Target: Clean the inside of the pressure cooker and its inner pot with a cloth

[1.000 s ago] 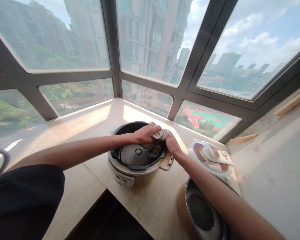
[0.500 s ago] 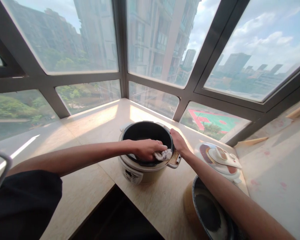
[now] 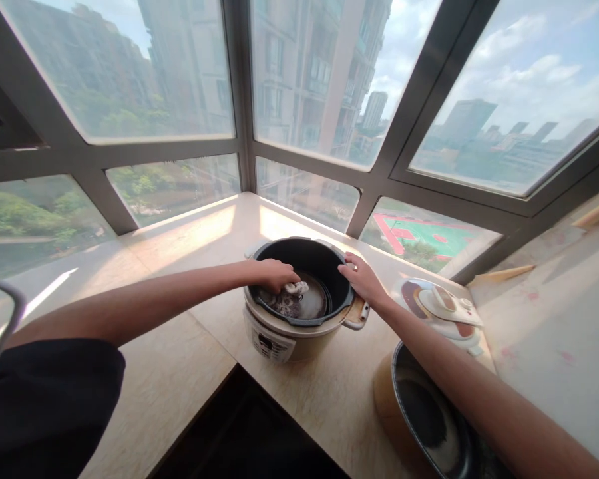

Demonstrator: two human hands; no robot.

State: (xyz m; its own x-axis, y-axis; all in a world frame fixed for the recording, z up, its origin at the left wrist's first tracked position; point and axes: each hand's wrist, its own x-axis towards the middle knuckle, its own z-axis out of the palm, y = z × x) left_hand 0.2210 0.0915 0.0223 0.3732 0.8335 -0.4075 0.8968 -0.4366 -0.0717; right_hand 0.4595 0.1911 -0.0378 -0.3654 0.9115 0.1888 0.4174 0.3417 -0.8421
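Note:
A beige cooker body [image 3: 274, 338] with a dark inner cavity stands on the marble sill. My left hand [image 3: 274, 274] reaches over its left rim, fingers closed on a crumpled grey-white cloth [image 3: 292, 297] that rests on the round metal plate at the cavity's bottom. My right hand [image 3: 362, 279] lies on the cooker's right rim, fingers curled over the edge, just above the side handle [image 3: 357, 316].
A white and red cooker lid [image 3: 439, 309] lies on the sill to the right. Below it stands a second pot [image 3: 419, 412] with a dark inside, under my right forearm. Window frames enclose the sill at the back. A dark gap opens at the sill's front edge.
My left hand carried the cloth from the cooker's right rim down into the cavity and over to its left side. My right hand let go of the cloth and now rests on the rim.

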